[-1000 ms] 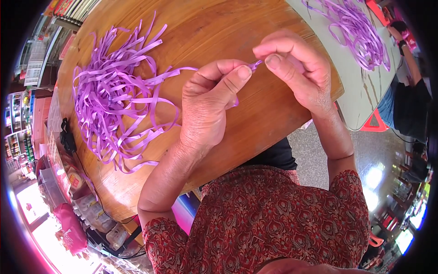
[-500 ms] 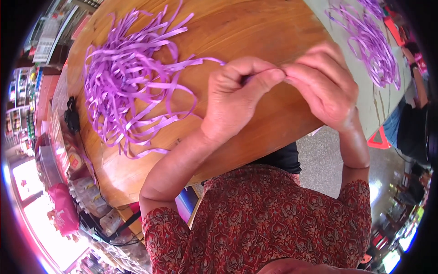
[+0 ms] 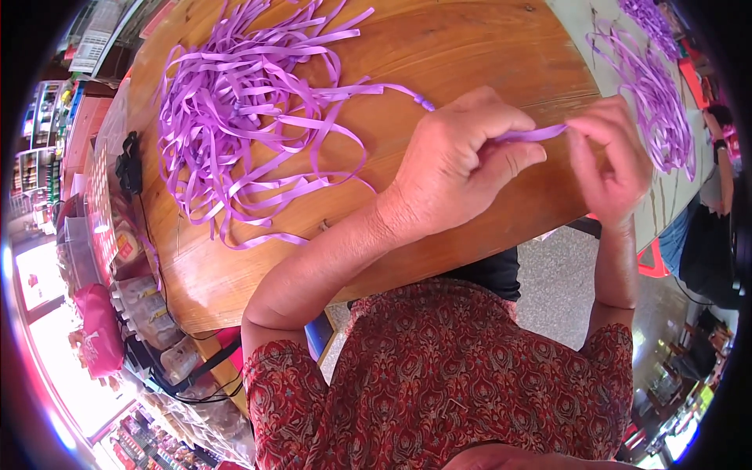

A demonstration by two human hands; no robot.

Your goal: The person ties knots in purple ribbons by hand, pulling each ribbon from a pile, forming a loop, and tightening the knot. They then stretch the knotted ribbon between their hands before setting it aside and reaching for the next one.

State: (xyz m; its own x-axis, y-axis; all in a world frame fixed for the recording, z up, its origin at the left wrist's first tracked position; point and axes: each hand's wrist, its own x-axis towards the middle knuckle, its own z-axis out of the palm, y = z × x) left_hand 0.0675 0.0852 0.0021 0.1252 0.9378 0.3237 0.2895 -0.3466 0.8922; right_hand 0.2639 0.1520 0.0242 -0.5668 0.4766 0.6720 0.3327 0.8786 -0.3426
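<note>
A flat purple ribbon point(image 3: 540, 134) stretches between my two hands above the wooden table. My left hand point(image 3: 462, 160) is curled round it, thumb and forefinger slightly parted at the tips. At the other end my right hand point(image 3: 611, 149) pinches the ribbon between thumb and fingers. From behind my left hand the ribbon runs left, with a small knot point(image 3: 424, 103) in it, toward a large tangled pile of purple ribbons point(image 3: 243, 117). The part inside my left palm is hidden.
The round wooden table point(image 3: 470, 47) lies under my hands. On a pale table point(image 3: 658, 211) at the right lies another bundle of purple ribbons point(image 3: 662, 110). A black cable point(image 3: 129, 168) hangs over the left edge, near a pink bag point(image 3: 100, 333). Another person's arm point(image 3: 724, 164) shows at far right.
My hands were close together and have moved right and apart, drawing the ribbon into view between them. The knot left of my left hand now shows.
</note>
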